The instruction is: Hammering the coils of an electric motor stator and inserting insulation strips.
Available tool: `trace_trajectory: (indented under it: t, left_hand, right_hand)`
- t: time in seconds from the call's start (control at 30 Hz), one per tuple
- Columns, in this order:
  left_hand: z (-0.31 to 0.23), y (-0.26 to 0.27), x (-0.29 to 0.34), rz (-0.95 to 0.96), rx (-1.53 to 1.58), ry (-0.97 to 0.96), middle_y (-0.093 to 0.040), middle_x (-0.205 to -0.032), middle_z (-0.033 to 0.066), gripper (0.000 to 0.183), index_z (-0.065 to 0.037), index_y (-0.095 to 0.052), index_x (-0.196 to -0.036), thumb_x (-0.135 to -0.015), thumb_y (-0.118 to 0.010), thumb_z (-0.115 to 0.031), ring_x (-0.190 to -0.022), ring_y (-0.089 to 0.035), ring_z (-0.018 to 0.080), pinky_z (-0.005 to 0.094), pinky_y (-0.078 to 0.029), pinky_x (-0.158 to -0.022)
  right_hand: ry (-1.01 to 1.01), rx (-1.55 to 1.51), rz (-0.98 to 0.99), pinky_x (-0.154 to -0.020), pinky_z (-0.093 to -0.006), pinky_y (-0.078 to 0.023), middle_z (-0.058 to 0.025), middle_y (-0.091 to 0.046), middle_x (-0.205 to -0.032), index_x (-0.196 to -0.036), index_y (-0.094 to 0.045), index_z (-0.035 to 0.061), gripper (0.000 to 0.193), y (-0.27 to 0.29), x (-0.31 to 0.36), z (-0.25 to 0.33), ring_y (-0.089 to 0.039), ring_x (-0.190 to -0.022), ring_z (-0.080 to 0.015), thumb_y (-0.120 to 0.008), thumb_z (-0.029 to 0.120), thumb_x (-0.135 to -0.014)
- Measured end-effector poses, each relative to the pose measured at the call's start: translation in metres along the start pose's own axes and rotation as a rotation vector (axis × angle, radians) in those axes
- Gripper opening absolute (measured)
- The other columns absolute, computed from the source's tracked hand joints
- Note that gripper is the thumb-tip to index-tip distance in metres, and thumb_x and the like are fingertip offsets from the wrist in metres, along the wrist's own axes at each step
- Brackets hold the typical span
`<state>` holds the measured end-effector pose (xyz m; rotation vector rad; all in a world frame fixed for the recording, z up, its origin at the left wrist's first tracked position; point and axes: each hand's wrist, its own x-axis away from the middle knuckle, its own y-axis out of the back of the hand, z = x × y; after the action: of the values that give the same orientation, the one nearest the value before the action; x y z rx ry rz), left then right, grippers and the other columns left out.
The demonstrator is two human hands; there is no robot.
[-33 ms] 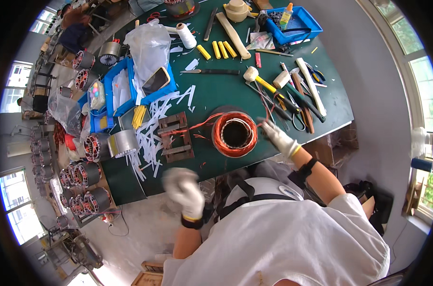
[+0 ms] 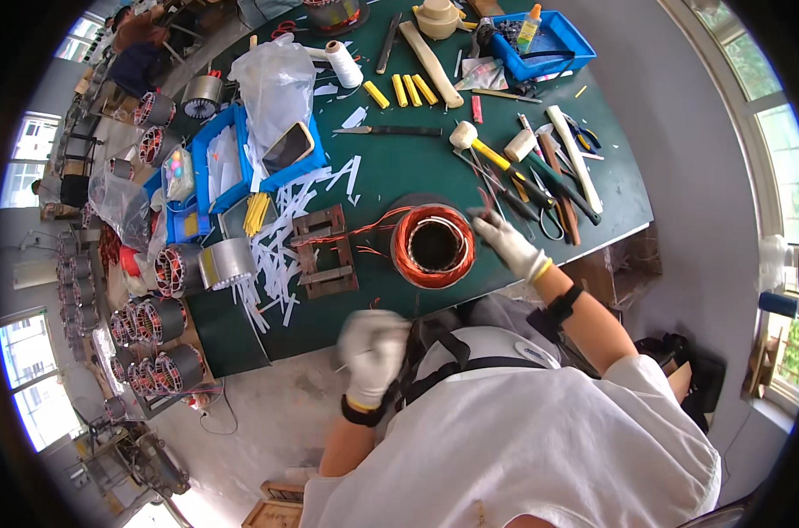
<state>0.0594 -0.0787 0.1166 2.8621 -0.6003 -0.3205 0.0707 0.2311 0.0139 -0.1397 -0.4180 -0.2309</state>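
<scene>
A motor stator with red copper windings stands on end near the front edge of the green table, its round bore facing up. Red wire leads run from it leftward over a rusty metal frame. My right hand, in a white glove with greyed fingertips, is at the stator's right rim, fingers stretched out; I cannot tell whether they touch it. My gloved left hand is smeared by motion, in front of the table edge and close to my body. A thin pale sliver shows beside it, too small to name.
White paper strips lie scattered at left beside blue bins and a phone. Mallets, pliers and scissors lie at right. A thread cone and blue tray stand farther back. More stators stand at left.
My left hand has moved right, toward my body. My right hand has shifted slightly left and up along the stator's rim. The red wire leads over the metal frame have shifted slightly.
</scene>
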Motion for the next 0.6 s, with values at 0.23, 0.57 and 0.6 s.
trace_trajectory:
  t: [0.23, 0.57, 0.6]
  left_hand:
    - [0.132, -0.014, 0.008, 0.329, -0.554, 0.270, -0.032, -0.153, 0.0316, 0.105, 0.005, -0.029, -0.150, -0.082, -0.067, -0.066, -0.144, -0.033, 0.0402, 0.0440, -0.029, -0.118]
    - [0.057, -0.084, -0.155, 0.679, -0.532, -0.303, -0.048, -0.148, 0.0087, 0.068, -0.014, -0.052, -0.140, -0.080, -0.075, -0.036, -0.139, -0.043, 0.0271, 0.0398, -0.026, -0.119]
    - [0.047, -0.097, -0.151, 0.827, -0.724, -0.444, -0.050, -0.147, 0.0055, 0.060, -0.017, -0.056, -0.136, -0.083, -0.070, -0.041, -0.139, -0.042, 0.0248, 0.0407, -0.022, -0.121]
  right_hand:
    - [0.275, 0.340, 0.205, -0.087, -0.0322, -0.054, -0.0134, -0.073, -0.104, -0.117, -0.066, -0.0003, 0.029, -0.036, -0.016, 0.068, -0.069, -0.095, -0.0206, -0.052, 0.020, -0.103]
    - [0.834, 0.920, 0.324, -0.081, -0.0395, -0.053, -0.0117, -0.069, -0.098, -0.102, -0.070, 0.0052, 0.026, -0.046, 0.026, 0.101, -0.066, -0.089, -0.0323, -0.067, 0.005, -0.077]
    - [0.988, 0.961, 0.211, -0.081, -0.0407, -0.053, -0.0111, -0.069, -0.097, -0.101, -0.071, 0.0060, 0.025, -0.043, 0.037, 0.109, -0.066, -0.089, -0.0323, -0.069, 0.006, -0.076]
